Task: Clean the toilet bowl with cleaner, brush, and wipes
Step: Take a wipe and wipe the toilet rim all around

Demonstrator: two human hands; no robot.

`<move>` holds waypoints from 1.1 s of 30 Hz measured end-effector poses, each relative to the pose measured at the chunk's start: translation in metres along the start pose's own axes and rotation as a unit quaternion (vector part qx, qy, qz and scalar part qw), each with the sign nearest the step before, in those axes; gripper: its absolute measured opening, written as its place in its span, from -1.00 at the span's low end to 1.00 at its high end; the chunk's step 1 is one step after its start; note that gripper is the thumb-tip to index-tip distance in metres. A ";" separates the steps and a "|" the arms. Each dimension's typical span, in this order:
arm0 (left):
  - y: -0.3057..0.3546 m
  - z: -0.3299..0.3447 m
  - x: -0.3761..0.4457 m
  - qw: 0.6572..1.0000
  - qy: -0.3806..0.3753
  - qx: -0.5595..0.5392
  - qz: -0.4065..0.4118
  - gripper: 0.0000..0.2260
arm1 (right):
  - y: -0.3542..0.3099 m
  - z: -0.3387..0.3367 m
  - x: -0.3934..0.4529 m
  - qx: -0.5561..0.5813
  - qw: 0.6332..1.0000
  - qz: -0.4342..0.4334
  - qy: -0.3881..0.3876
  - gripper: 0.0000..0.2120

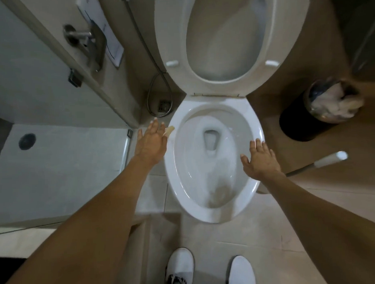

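Note:
The white toilet bowl (252, 126) stands open below me, its seat and lid (172, 36) raised against the back. Water swirls inside around the drain hole. My left hand (150, 141) hovers flat with fingers spread just left of the rim, holding nothing. A small beige scrap (168, 130) lies on the rim beside its fingertips. My right hand (260, 158) is spread flat over the bowl's right rim, also holding nothing. A white-tipped handle (329, 159), perhaps the brush, sticks out on the right behind my right forearm.
A black bin (296, 125) full of white paper stands at the right. A hose (151, 96) and floor drain (165, 105) sit left of the toilet, beside a glass shower door with a metal handle (81, 36). My white shoes (180, 267) are on the tiles.

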State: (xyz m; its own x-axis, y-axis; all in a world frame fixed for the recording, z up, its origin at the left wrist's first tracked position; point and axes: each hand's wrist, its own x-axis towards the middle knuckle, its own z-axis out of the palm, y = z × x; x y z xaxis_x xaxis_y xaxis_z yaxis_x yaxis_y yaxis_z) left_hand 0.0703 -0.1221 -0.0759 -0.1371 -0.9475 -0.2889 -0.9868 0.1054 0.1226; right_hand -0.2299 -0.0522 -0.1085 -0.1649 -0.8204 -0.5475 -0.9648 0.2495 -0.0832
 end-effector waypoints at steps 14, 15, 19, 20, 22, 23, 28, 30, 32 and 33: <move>0.015 -0.174 -0.064 0.998 -0.004 0.010 0.060 -0.56 | -0.045 -0.154 -0.124 0.050 0.999 -0.005 0.005 -0.37; 0.015 -0.185 -0.065 0.998 -0.010 0.009 0.060 -0.56 | -0.048 -0.161 -0.131 0.053 0.999 -0.001 0.004 -0.37; 0.012 -0.232 -0.074 0.998 -0.016 0.003 0.062 -0.57 | -0.058 -0.190 -0.162 0.071 0.997 0.010 0.014 -0.36; 0.011 -0.244 -0.076 0.998 -0.015 0.003 0.065 -0.57 | -0.061 -0.198 -0.169 0.077 0.997 0.012 0.020 -0.36; 0.011 -0.267 -0.077 0.997 -0.008 0.007 0.073 -0.57 | -0.065 -0.218 -0.177 0.080 0.996 0.015 0.033 -0.36; 0.013 -0.277 -0.077 0.997 -0.007 0.006 0.077 -0.57 | -0.066 -0.229 -0.180 0.081 0.996 0.017 0.038 -0.36; 0.025 -0.320 -0.062 0.995 0.006 0.001 0.095 -0.57 | -0.069 -0.284 -0.178 0.088 0.993 0.014 0.081 -0.37; 0.029 -0.334 -0.050 0.995 0.013 0.010 0.103 -0.58 | -0.070 -0.304 -0.170 0.087 0.991 0.010 0.099 -0.38; 0.034 -0.349 -0.033 0.994 0.020 0.012 0.107 -0.58 | -0.069 -0.325 -0.157 0.086 0.990 0.003 0.109 -0.38; 0.036 -0.356 -0.023 0.994 0.026 0.009 0.107 -0.58 | -0.069 -0.336 -0.148 0.082 0.990 0.000 0.111 -0.38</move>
State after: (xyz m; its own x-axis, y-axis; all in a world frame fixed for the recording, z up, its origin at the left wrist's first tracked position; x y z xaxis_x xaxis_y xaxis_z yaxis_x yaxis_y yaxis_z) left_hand 0.0680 -0.2038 0.2735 -0.3403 -0.9170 -0.2079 -0.9368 0.3116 0.1590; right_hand -0.2079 -0.1206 0.2584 -0.2234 -0.9091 -0.3515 -0.9216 0.3144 -0.2276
